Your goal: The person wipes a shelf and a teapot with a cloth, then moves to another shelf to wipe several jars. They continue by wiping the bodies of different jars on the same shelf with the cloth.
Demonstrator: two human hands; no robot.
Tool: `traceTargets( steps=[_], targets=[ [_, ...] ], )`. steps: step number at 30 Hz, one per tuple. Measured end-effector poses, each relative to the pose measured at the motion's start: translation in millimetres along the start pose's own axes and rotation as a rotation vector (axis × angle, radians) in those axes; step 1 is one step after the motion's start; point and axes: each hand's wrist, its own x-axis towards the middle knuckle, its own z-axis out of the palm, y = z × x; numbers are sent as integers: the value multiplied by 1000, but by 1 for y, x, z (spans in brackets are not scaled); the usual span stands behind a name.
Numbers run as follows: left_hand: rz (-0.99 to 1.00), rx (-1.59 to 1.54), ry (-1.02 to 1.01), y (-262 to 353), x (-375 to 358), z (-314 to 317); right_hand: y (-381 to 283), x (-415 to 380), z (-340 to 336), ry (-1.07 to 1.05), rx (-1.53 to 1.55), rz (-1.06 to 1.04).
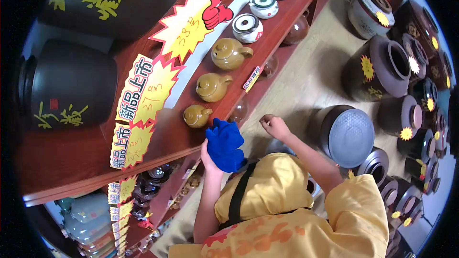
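Note:
A bunched blue cloth [224, 145] is in my left hand [209, 158], whose fingers are mostly hidden behind it. The cloth is at the front edge of a reddish wooden shelf [165, 148], close to a small brown teapot [195, 116]. Two larger brown teapots, a middle one [212, 87] and a big one [229, 53], sit in line farther along the shelf. My right hand [276, 126] hangs over the floor to the right of the shelf edge, its fingers curled in, with nothing visible in them.
White lidded pots [247, 27] continue the shelf row. Starburst price signs [184, 31] stand behind the teapots. Large dark jars [67, 86] are at the left. A big jar with a grey lid [351, 136] stands on the floor near my right arm, with several more jars [375, 69] beyond.

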Motion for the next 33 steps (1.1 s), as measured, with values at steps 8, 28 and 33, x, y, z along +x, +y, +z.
traceTargets(
  steps=[8, 28, 33],
  targets=[
    [210, 404, 212, -15, -12, 15, -86, -28, 33, -732, 1213, 170],
    [929, 1425, 703, 79, -129, -21, -260, 70, 158, -595, 657, -341],
    [1056, 1572, 574, 89, -130, -7, -210, 69, 179, -669, 489, -87]
  ],
)
